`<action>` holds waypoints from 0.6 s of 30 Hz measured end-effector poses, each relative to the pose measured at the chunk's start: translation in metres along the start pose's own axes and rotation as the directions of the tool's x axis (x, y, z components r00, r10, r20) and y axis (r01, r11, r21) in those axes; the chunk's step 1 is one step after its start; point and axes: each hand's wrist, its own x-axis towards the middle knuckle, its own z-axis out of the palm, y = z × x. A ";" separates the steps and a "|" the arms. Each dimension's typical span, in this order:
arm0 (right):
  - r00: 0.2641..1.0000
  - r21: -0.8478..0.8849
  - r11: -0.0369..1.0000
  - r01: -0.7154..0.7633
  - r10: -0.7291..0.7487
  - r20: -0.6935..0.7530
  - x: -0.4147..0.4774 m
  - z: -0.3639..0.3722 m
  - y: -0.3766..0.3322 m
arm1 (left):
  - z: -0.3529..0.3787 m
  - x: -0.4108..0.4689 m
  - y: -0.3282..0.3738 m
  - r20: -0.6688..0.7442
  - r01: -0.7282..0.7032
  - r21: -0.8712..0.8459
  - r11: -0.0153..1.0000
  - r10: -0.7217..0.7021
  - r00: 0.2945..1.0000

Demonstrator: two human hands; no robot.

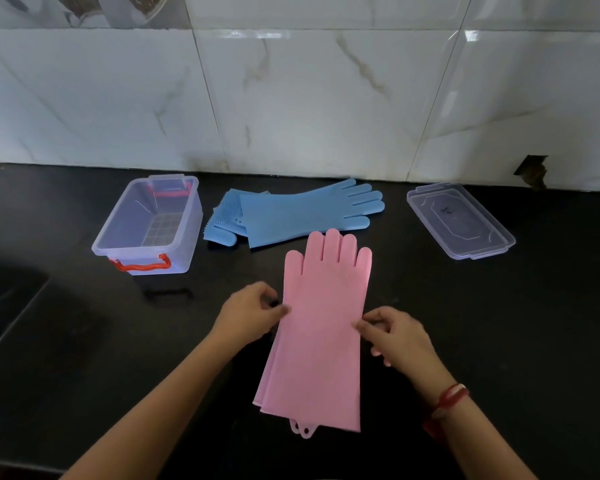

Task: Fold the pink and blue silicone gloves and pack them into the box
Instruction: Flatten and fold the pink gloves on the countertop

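Two pink silicone gloves (321, 327) lie stacked flat on the black counter, fingers pointing away from me. My left hand (253, 311) pinches their left edge at mid-length. My right hand (394, 336) pinches the right edge opposite. Behind them the blue gloves (291, 213) lie across the counter, one stretched out with fingers to the right, the other bunched at its left end. A clear plastic box (149, 226) with red handles stands open and empty at the left.
The box's clear lid (459, 220) lies at the right rear of the counter. A white marble-tiled wall (291, 98) rises just behind. A dark sink recess (7, 306) sits at the left edge.
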 end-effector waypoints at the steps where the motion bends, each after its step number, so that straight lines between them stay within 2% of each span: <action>1: 0.997 -0.029 0.999 0.026 -0.028 -0.073 0.010 -0.003 -0.001 | -0.002 0.011 0.004 -0.060 -0.014 0.000 1.000 0.013 0.998; 4: 0.978 0.076 0.997 0.014 0.002 -0.208 0.047 -0.011 -0.009 | 0.000 0.043 0.019 -0.135 -0.017 -0.051 0.999 0.010 0.991; 7: 0.934 0.098 0.995 0.032 0.005 -0.358 0.087 -0.017 -0.018 | 0.009 0.064 0.029 -0.211 -0.065 -0.048 0.997 0.054 0.976; 11: 0.931 -0.007 0.998 0.059 -0.058 -0.361 0.125 -0.014 -0.029 | 0.017 0.068 0.032 -0.332 -0.124 -0.066 0.990 0.095 0.939; 15: 0.940 -0.092 0.990 0.103 -0.127 -0.315 0.141 -0.006 -0.036 | 0.014 0.064 0.041 -0.419 -0.283 -0.017 0.959 0.250 0.873; 18: 0.866 -0.088 0.978 0.187 -0.206 -0.455 0.137 -0.006 -0.035 | 0.007 0.062 0.054 -0.457 -0.395 -0.066 0.916 0.324 0.828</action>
